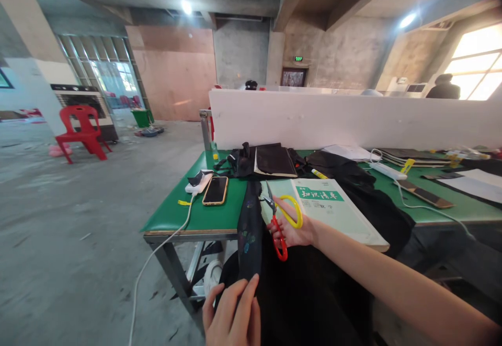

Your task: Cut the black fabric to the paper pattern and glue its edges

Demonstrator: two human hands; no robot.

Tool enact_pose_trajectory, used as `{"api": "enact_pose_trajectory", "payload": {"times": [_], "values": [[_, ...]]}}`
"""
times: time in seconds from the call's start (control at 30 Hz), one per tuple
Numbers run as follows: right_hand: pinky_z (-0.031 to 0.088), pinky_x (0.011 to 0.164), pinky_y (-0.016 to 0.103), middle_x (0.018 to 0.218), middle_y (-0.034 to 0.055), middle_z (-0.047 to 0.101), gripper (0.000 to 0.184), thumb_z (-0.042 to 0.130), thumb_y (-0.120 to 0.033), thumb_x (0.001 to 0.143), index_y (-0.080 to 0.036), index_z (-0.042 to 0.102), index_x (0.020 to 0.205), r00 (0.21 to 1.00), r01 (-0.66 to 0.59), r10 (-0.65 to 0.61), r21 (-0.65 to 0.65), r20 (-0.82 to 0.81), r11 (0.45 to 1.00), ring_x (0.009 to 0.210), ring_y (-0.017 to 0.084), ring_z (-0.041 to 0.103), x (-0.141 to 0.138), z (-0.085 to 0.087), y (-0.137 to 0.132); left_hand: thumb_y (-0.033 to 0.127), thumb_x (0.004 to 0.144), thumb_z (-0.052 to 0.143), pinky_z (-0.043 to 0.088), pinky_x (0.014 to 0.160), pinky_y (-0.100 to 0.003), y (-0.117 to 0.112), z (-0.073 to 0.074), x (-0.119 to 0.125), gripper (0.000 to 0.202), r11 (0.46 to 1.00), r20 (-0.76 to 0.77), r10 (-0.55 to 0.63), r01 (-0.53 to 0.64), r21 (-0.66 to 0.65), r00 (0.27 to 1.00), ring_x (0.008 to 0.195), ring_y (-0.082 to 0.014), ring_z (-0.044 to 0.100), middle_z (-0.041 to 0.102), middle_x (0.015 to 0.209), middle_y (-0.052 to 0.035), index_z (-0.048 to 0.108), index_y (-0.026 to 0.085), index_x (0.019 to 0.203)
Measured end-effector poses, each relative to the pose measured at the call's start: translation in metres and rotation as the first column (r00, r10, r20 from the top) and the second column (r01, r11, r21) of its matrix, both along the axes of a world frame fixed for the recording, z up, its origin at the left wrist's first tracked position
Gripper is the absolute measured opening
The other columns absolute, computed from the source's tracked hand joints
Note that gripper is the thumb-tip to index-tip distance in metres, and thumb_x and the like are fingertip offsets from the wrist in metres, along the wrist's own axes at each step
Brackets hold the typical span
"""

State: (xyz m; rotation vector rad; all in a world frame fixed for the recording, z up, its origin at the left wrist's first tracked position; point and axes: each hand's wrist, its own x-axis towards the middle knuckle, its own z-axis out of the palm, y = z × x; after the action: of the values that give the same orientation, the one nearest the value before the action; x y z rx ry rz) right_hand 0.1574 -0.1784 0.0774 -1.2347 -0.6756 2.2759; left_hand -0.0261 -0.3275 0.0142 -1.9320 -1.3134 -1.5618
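Note:
A strip of black fabric [249,231] with small coloured marks hangs over the front edge of the green table. Its lower end is held in my left hand [233,314], fingers bent over it and thumb hidden. My right hand [292,226] grips scissors [279,223] with one yellow and one red handle loop. The handles are spread apart, and the blades point up and away beside the strip's right edge. A pale green and white book [333,210] lies just beyond my right hand. More black cloth covers my lap.
On the green table [172,210] are a phone [215,190], a white charger with cable [200,181], a black notebook [275,159] and a power strip [388,170]. A white partition [290,118] runs along the back. A red chair [82,131] stands at far left.

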Motion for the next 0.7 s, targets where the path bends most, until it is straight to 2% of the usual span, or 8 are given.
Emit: {"api": "enact_pose_trajectory", "payload": {"times": [0.17,0.3,0.47,0.7], "values": [[0.048,0.052,0.031,0.055,0.0024,0.049,0.056,0.039,-0.073,0.077,-0.019,0.045,0.063,1.0,-0.009,0.009,0.007,0.01,1.0,0.049,0.015,0.045,-0.008,-0.011,0.022,0.0,0.081,0.053,0.041,0.086,-0.037,0.002,0.0,-0.001,0.031,1.0,0.052,0.004,-0.005,0.016,0.999,0.078,-0.0135,0.062,0.067,0.085,-0.0044,0.066,0.019,0.101],[0.048,0.053,0.03,0.056,0.0041,0.051,0.056,0.04,-0.072,0.077,-0.018,0.047,0.064,1.0,-0.01,0.009,0.041,0.02,0.999,0.05,0.016,0.048,-0.013,-0.008,0.038,0.0,0.08,0.054,0.042,0.084,-0.035,0.005,0.001,-0.001,0.03,0.998,0.035,0.008,-0.01,0.062,0.999,0.074,-0.0124,0.062,0.067,0.082,-0.0033,0.067,0.019,0.099],[0.05,0.056,0.032,0.055,0.0039,0.052,0.055,0.037,-0.07,0.079,-0.018,0.047,0.066,0.998,0.041,-0.044,0.083,0.035,0.996,0.049,0.016,0.05,-0.02,-0.002,0.053,-0.001,0.08,0.054,0.042,0.085,-0.036,0.007,0.005,0.004,0.03,0.998,0.131,0.021,-0.029,0.058,0.991,0.073,-0.0117,0.061,0.066,0.08,-0.003,0.069,0.02,0.095],[0.049,0.052,0.032,0.052,0.0051,0.052,0.057,0.029,-0.071,0.082,-0.019,0.046,0.065,0.999,-0.007,0.0,0.155,0.05,0.988,0.048,0.017,0.052,-0.021,-0.014,0.08,0.0,0.08,0.053,0.042,0.085,-0.033,0.008,0.01,0.008,0.027,0.998,0.183,0.03,-0.04,0.051,0.983,0.071,-0.0098,0.061,0.066,0.077,-0.0014,0.07,0.019,0.088]]}}
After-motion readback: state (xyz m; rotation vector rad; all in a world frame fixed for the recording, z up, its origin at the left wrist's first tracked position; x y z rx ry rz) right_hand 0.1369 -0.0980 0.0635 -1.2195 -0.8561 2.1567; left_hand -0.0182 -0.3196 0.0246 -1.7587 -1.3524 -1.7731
